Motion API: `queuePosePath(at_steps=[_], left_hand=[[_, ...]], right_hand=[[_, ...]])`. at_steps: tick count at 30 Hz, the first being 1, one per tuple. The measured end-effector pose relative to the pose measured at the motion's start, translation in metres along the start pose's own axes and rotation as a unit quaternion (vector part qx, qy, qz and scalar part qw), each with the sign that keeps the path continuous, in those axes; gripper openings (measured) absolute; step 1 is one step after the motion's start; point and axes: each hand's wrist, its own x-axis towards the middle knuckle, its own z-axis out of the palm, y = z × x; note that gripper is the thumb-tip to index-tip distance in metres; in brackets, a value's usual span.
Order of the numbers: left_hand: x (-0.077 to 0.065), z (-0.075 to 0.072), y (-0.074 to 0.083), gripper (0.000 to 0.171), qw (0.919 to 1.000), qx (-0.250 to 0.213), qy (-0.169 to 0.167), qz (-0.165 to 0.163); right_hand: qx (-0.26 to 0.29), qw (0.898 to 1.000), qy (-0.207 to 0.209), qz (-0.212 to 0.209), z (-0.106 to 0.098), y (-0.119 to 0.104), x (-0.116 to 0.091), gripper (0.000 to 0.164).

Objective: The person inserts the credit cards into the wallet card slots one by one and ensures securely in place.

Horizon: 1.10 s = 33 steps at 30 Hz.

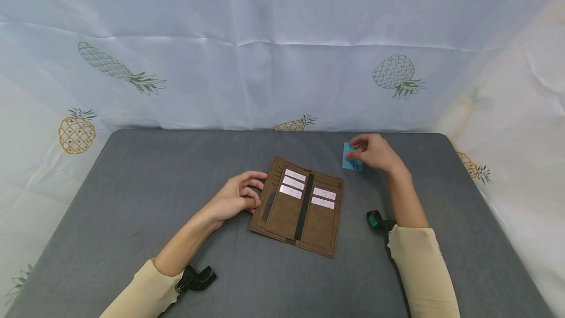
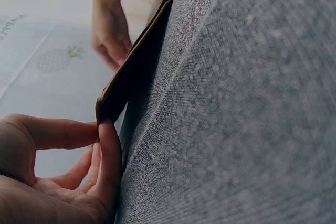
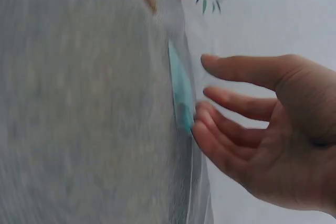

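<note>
A brown wallet [image 1: 281, 218] lies spread open in the head view, slightly turned, with several whitish-pink cards [image 1: 290, 192] showing from its slots on both sides. At its left edge my left hand [image 1: 238, 195] pinches the cover between thumb and finger; the left wrist view shows that edge [image 2: 113, 93] raised off the cloth. Beyond the wallet to the right is a light-blue card [image 1: 347, 162] on the table. Over this card my right hand [image 1: 375, 153] hovers with loosely bent fingers. The right wrist view shows the thumb apart from the blue card [image 3: 181, 90], with the lower fingertips close beside it.
A grey cloth-covered table [image 1: 145, 200] lies under everything. Behind it hangs a pale curtain [image 1: 247, 77] with pineapple prints. Black straps with mounts [image 1: 196, 278] sit at both wrists, by the beige sleeves [image 1: 423, 269].
</note>
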Motion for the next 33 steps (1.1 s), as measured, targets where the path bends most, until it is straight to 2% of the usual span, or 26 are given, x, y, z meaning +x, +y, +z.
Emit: queuePosePath(at_steps=[3, 7, 13, 20, 22, 24, 28, 33], left_hand=[[0.0, 0.0, 0.001, 0.066, 1.0, 0.001, 0.002, -0.002], [0.0, 0.001, 0.002, 0.067, 1.0, 0.001, 0.003, -0.004], [0.0, 0.001, 0.002, 0.068, 1.0, 0.0, 0.002, -0.004], [0.0, 0.0, 0.001, 0.067, 1.0, 0.002, 0.003, -0.002], [0.0, 0.0, 0.001, 0.066, 1.0, 0.002, 0.004, -0.003], [0.0, 0.0, 0.001, 0.066, 1.0, 0.003, 0.005, -0.003], [0.0, 0.0, 0.001, 0.067, 1.0, 0.003, 0.004, -0.002], [0.0, 0.001, 0.0, 0.067, 1.0, 0.004, 0.003, 0.001]], right_hand=[[-0.029, 1.0, -0.001, 0.008, -0.004, 0.008, -0.001, 0.066], [-0.062, 0.998, -0.009, -0.01, -0.007, 0.014, 0.0, 0.079], [-0.087, 0.996, -0.009, -0.017, -0.007, 0.014, 0.001, 0.079], [-0.076, 0.996, -0.028, 0.027, -0.009, 0.011, -0.003, 0.082], [-0.062, 0.997, -0.031, 0.037, -0.009, 0.011, -0.004, 0.08], [-0.036, 0.999, -0.03, 0.026, -0.01, 0.012, -0.004, 0.07], [0.022, 0.999, -0.029, -0.023, -0.013, 0.01, -0.005, 0.046], [0.072, 0.994, -0.045, -0.07, -0.014, 0.001, -0.007, 0.037]])
